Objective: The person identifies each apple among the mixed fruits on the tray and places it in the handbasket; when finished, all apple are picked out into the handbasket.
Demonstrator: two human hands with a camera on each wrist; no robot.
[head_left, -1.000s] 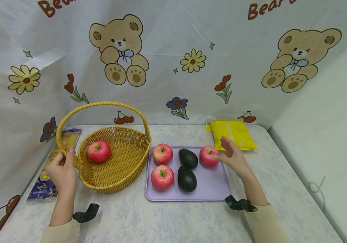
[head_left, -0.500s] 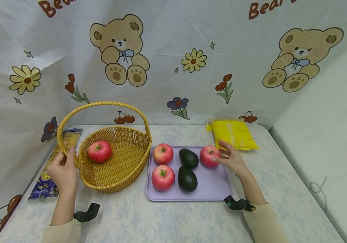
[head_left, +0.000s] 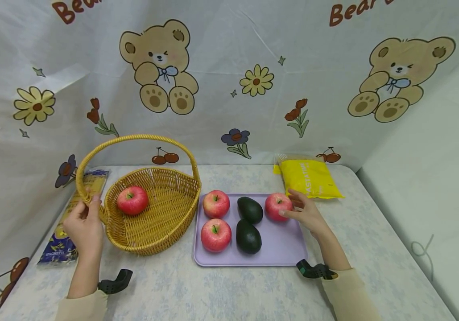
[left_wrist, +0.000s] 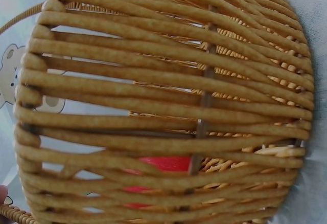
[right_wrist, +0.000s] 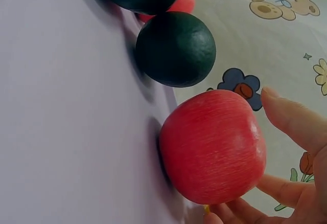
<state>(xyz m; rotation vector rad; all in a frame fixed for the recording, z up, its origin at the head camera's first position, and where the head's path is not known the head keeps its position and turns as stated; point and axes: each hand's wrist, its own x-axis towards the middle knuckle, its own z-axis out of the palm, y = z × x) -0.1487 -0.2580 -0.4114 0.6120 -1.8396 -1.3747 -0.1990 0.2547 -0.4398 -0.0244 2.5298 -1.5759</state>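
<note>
In the head view my left hand (head_left: 86, 227) pinches the handle of a yellow wicker basket (head_left: 149, 248) at its left side. One red apple (head_left: 132, 200) lies inside the basket. My right hand (head_left: 307, 216) is at the right side of another red apple (head_left: 276, 206) on a lilac tray (head_left: 281, 245). The right wrist view shows that hand's thumb apart from this apple (right_wrist: 212, 147), while the other fingers reach behind it. Contact there is hard to judge. Two dark green avocados (head_left: 248, 236) and two more apples (head_left: 216, 235) share the tray.
A yellow packet (head_left: 309, 178) lies behind the tray's right corner. Left of the basket is a blue and yellow spaghetti bag (head_left: 58, 245), partly covered by my left hand. A bear-print sheet (head_left: 213, 53) hangs behind the table.
My right hand has come slightly down and left, with its fingers drawing closer around the right-hand apple. My left hand and the basket stay in place.
</note>
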